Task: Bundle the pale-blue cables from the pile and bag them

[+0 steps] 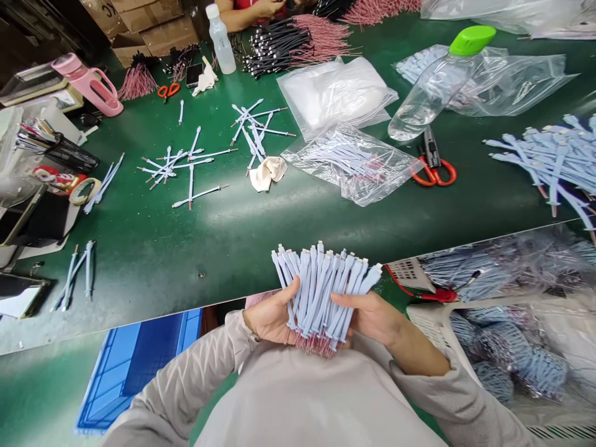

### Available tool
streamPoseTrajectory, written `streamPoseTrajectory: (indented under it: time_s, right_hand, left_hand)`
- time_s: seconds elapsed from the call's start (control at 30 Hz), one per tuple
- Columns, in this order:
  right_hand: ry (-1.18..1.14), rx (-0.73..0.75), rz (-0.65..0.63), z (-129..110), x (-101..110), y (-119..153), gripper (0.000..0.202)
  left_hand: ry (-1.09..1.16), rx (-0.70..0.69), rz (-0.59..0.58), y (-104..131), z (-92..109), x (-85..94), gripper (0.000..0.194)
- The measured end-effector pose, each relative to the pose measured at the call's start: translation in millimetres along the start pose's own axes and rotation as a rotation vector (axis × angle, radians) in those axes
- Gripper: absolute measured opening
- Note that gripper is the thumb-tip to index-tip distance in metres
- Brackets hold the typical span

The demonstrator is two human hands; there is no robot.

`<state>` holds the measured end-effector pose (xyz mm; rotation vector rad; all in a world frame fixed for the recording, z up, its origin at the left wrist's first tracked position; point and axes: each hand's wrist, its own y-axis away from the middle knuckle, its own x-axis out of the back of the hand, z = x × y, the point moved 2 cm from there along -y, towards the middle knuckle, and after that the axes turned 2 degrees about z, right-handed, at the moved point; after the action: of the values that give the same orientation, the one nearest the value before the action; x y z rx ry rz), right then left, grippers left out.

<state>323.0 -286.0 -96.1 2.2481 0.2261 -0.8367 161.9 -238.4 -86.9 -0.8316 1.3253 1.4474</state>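
A thick bundle of short light-blue cables is held just off the table's near edge, close to the body. Its plug ends fan out upward and away, and its reddish wire ends point down toward the body. My left hand grips the bundle's left side, thumb on top. On the right side my right hand holds it too, thumb laid across the cables. The fingers of both hands are partly hidden beneath the bundle.
Loose cables, a cloth, a bagged bundle, red-handled scissors and a green-capped bottle lie on the green table. White baskets stand right; a blue crate sits lower left.
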Motion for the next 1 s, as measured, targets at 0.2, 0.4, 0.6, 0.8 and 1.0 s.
streamPoseTrajectory:
  time_s: [0.2, 0.4, 0.6, 0.8, 1.0]
  right_hand:
    - [-0.006, 0.027, -0.033, -2.0, -0.6, 0.1, 0.024]
    - [0.019, 0.038, -0.090, -11.0, -10.3, 8.3, 0.029]
    - [0.180, 0.041, -0.079, -21.6, -23.6, 10.9, 0.027]
    - [0.182, 0.284, -0.013, -59.8, -16.6, 19.3, 0.021]
    - [0.119, 0.616, 0.506, -121.3, 39.5, 59.5, 0.027]
  left_hand:
    - [-0.015, -0.017, 0.027, -2.4, 1.2, -2.9, 0.077]
    - [-0.052, -0.035, 0.006, -5.1, 3.4, -11.9, 0.062]
    - [-0.230, -0.041, 0.145, -27.3, -1.5, -25.3, 0.034]
    - [-0.634, 0.049, 0.162, -55.3, 25.4, -59.8, 0.041]
    - [-2.064, -0.750, 0.573, -80.1, 96.8, -104.5, 0.039]
